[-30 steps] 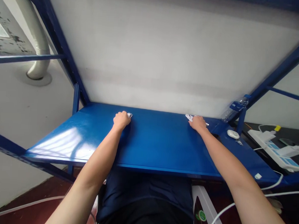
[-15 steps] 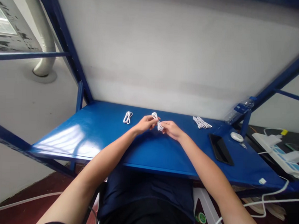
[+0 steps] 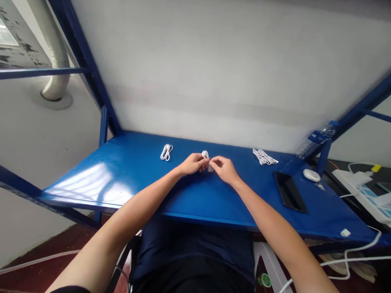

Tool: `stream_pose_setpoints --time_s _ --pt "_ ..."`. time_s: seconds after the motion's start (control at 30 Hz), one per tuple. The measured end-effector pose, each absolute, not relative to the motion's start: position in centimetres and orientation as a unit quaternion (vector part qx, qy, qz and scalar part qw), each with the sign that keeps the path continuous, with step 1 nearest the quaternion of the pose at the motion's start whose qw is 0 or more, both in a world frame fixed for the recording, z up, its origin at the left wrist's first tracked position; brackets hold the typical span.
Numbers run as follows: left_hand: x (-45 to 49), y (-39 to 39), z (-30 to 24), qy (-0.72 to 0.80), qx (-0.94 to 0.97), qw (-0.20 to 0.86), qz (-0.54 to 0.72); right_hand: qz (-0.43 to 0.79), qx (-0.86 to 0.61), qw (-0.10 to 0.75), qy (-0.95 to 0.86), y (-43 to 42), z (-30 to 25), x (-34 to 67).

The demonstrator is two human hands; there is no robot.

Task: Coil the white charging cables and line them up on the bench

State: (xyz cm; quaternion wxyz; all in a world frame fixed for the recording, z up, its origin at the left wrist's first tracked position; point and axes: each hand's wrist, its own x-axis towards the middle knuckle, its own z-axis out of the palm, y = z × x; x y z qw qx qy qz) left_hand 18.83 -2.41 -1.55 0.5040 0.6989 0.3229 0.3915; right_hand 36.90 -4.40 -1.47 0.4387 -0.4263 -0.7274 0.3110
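at the middle of the blue steel surface (image 3: pixel 192 199): i see the white cable coil (image 3: pixel 206 158) held between my two hands; i cannot tell whether it touches the steel.
left hand (image 3: pixel 191 163): closed in a pinch on the coil, coming in from the coil's left, with the upper loop standing clear of the fingers (image 3: pixel 199 160).
right hand (image 3: pixel 225 170): closed in a pinch on the coil's lower strands, coming in from its right, its fingertips (image 3: pixel 212 161) almost meeting the left hand's.
left of the coil: a small white cable bundle (image 3: pixel 166 152) lies alone on the steel, well apart from my left hand.
right of the coil: a larger white cable bundle (image 3: pixel 264 157) lies loose, with a black phone (image 3: pixel 289 193) just beyond it, then a round white puck (image 3: pixel 311 175).
far right of the coil: a plastic water bottle (image 3: pixel 315 140) rests at the steel's back corner, and a white power strip (image 3: pixel 360 190) sits beyond the steel's edge.
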Motion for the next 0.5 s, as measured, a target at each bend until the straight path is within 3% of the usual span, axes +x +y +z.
stream_pose_setpoints --time_s 0.23,0.5 --pt "19.1 -2.9 -1.2 0.332 0.725 0.463 0.388 0.28 -0.451 0.447 -0.72 -4.2 -1.7 37.1" --pt "18.8 -3.3 -0.9 0.356 0.778 0.387 0.343 0.036 -0.41 0.321 -0.853 -5.2 -0.4 38.0"
